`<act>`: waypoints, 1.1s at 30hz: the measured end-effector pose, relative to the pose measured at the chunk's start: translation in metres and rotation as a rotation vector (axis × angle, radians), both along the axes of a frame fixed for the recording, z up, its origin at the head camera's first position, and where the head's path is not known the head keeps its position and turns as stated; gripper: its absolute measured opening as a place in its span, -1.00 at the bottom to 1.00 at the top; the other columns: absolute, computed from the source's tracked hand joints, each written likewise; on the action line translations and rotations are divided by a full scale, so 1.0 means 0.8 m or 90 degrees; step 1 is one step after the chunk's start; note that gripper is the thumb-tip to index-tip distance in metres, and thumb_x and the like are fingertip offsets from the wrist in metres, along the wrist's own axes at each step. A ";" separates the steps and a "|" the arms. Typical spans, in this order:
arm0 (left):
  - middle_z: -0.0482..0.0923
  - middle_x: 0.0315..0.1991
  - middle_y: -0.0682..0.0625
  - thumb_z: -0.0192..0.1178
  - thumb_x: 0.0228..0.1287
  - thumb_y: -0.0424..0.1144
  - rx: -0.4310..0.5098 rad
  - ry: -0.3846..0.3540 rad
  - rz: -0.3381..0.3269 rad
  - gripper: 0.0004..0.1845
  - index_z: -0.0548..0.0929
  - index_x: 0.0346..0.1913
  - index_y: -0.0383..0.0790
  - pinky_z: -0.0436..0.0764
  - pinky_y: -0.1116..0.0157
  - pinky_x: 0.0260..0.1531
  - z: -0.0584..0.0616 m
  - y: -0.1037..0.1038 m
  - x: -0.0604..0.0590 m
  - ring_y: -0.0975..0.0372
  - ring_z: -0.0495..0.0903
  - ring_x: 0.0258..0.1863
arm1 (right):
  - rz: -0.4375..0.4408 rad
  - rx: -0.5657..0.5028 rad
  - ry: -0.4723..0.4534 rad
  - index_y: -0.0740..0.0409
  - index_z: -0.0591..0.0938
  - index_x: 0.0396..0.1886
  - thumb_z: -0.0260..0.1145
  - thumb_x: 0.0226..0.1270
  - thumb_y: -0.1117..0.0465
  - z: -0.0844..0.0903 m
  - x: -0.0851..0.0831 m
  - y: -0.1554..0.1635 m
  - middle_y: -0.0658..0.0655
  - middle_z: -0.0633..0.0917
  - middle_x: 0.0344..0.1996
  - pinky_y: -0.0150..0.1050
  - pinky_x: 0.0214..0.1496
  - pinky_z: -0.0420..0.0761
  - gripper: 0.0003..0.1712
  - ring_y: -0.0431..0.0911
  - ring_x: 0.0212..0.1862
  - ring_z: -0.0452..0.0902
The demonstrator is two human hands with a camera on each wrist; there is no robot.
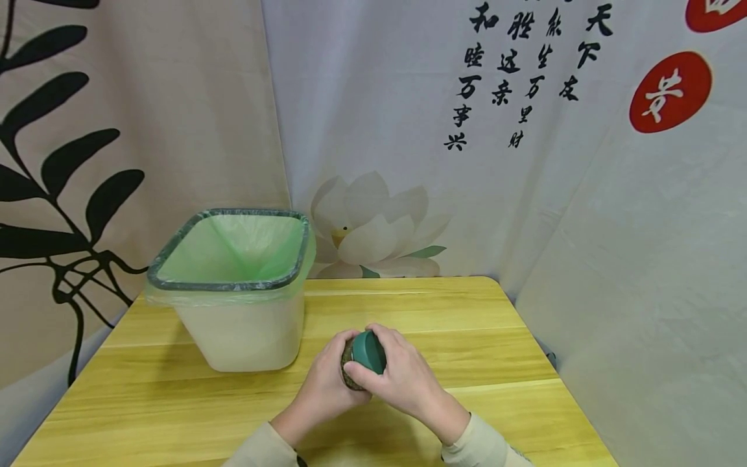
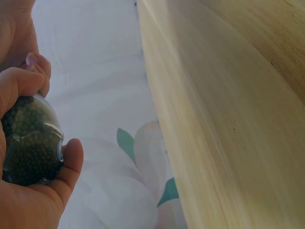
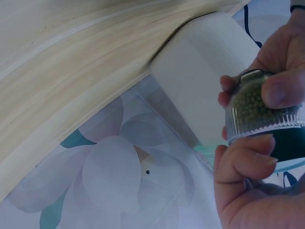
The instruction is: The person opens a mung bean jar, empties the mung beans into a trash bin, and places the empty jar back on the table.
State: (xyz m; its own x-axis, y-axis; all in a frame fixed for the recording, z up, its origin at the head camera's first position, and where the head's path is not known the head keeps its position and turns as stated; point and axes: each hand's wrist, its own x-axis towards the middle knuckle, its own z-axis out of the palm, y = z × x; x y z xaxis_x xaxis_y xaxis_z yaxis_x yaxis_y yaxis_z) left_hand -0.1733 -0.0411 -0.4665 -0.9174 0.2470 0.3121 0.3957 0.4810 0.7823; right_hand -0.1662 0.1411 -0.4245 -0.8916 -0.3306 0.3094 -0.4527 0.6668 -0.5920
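Note:
A small clear jar of green beans (image 1: 350, 370) with a dark green lid (image 1: 367, 351) is held over the middle of the yellow wooden table (image 1: 455, 324). My left hand (image 1: 323, 389) grips the jar's body (image 2: 29, 143), fingers curled round it. My right hand (image 1: 403, 376) grips the lid end (image 3: 286, 143), thumb and fingers wrapped round it. In the right wrist view the beans (image 3: 252, 102) show through the ribbed clear wall.
A white bin with a green liner (image 1: 233, 285) stands on the table to the left, just behind the hands; it shows as a white block (image 3: 205, 71) in the right wrist view. Printed cloth backdrops (image 1: 408, 130) hang close behind and on both sides.

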 end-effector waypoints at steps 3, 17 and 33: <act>0.62 0.18 0.01 0.67 -0.15 -0.32 0.007 -0.014 -0.008 -0.03 0.44 0.42 -0.19 0.72 0.22 -0.02 0.001 -0.001 0.000 0.20 0.65 0.04 | 0.001 0.005 0.002 0.00 0.52 0.43 0.33 0.42 -0.39 0.000 0.000 0.000 0.12 0.70 0.22 -0.36 -0.23 0.65 -0.19 -0.11 -0.06 0.66; 0.63 0.21 -0.05 0.71 -0.12 -0.25 0.030 -0.052 -0.042 0.02 0.41 0.46 -0.19 0.72 0.21 0.00 -0.002 -0.007 -0.003 0.15 0.66 0.07 | 0.016 0.016 0.025 0.04 0.53 0.43 0.36 0.39 -0.36 -0.003 0.000 0.001 0.09 0.70 0.20 -0.37 -0.25 0.64 -0.18 -0.13 -0.08 0.65; 0.62 0.23 -0.08 0.71 -0.10 -0.21 0.048 -0.082 -0.062 0.02 0.40 0.48 -0.18 0.73 0.23 0.00 -0.003 -0.011 -0.004 0.14 0.66 0.08 | 0.029 0.029 0.019 0.00 0.51 0.44 0.36 0.39 -0.38 -0.003 -0.001 0.001 0.06 0.70 0.18 -0.38 -0.25 0.64 -0.18 -0.15 -0.09 0.64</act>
